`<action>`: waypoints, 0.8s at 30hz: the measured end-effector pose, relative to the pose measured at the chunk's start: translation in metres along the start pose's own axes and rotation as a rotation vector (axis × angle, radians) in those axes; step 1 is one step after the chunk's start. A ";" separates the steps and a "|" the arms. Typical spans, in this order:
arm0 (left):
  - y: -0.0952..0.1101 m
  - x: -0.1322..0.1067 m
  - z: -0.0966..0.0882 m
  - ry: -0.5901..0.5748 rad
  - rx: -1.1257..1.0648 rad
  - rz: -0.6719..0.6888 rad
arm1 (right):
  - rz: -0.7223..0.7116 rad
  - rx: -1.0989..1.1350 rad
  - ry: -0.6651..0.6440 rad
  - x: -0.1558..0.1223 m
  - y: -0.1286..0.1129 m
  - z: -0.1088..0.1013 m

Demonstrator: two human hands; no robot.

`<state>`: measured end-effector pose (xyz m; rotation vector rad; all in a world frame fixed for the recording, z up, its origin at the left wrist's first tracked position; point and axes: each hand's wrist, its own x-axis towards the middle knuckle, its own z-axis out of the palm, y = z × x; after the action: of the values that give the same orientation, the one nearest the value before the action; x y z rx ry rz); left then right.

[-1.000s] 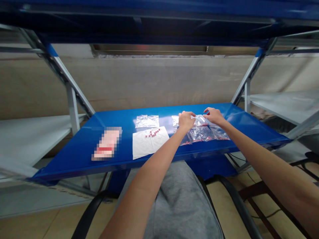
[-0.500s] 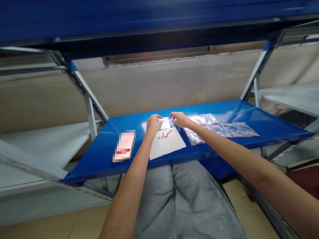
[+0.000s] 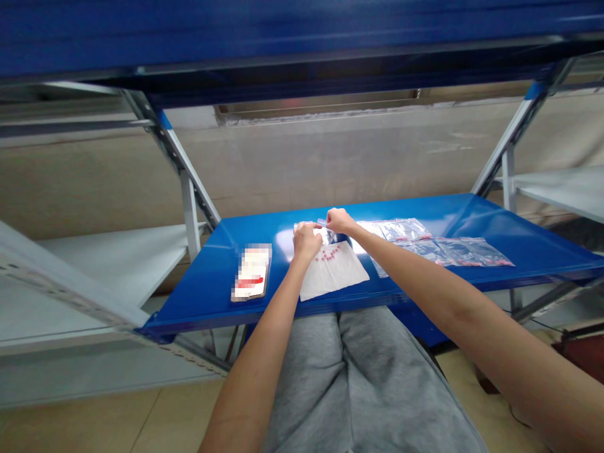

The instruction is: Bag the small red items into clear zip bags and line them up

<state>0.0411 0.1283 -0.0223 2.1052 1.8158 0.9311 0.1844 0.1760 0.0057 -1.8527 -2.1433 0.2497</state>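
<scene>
My left hand (image 3: 306, 242) and my right hand (image 3: 340, 220) pinch a small clear plastic bag (image 3: 315, 231) between them, just above the far edge of a white paper sheet (image 3: 340, 277). A cluster of small red round pills (image 3: 328, 253) lies on the paper, close under my left hand. To the right sits a row of clear zip bags (image 3: 427, 246) holding red pieces. Left of the paper lies a flat rectangular item (image 3: 251, 272), pixelated so I cannot identify it.
Everything lies on a blue metal shelf (image 3: 476, 217) of a steel rack, and a blue shelf beam (image 3: 302, 44) runs overhead. White shelves (image 3: 108, 251) stand at the left. My grey trousers (image 3: 363, 384) show below the front edge.
My hands have come closer together and raised the small bag from the paper's far edge. The view has shifted slightly, so the shelf's contents appear further right.
</scene>
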 end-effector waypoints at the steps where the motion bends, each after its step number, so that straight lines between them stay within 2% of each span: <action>1: 0.001 0.001 -0.004 0.020 -0.017 0.001 | 0.005 0.013 0.008 -0.001 0.001 -0.007; 4: 0.009 0.003 -0.020 0.084 -0.100 0.033 | 0.012 0.071 0.042 -0.006 0.004 -0.033; 7: 0.026 0.000 -0.037 0.112 -0.144 0.111 | -0.002 0.159 0.056 -0.018 0.005 -0.056; 12: 0.063 -0.019 -0.061 0.129 0.016 0.170 | -0.113 0.592 0.086 -0.043 -0.004 -0.071; 14: 0.071 -0.027 -0.069 0.148 0.083 0.140 | -0.143 0.702 0.069 -0.053 -0.010 -0.071; 17: 0.072 -0.040 -0.078 0.122 0.092 0.063 | -0.166 0.796 0.068 -0.070 -0.018 -0.064; 20: 0.064 -0.053 -0.080 0.066 0.015 0.025 | -0.155 0.858 0.154 -0.091 -0.026 -0.048; 24: 0.048 -0.072 -0.076 0.059 -0.136 0.042 | -0.108 0.986 0.203 -0.120 -0.035 -0.022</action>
<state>0.0334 0.0315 0.0399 2.0610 1.6886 1.1056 0.1742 0.0504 0.0247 -1.1155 -1.5156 0.8605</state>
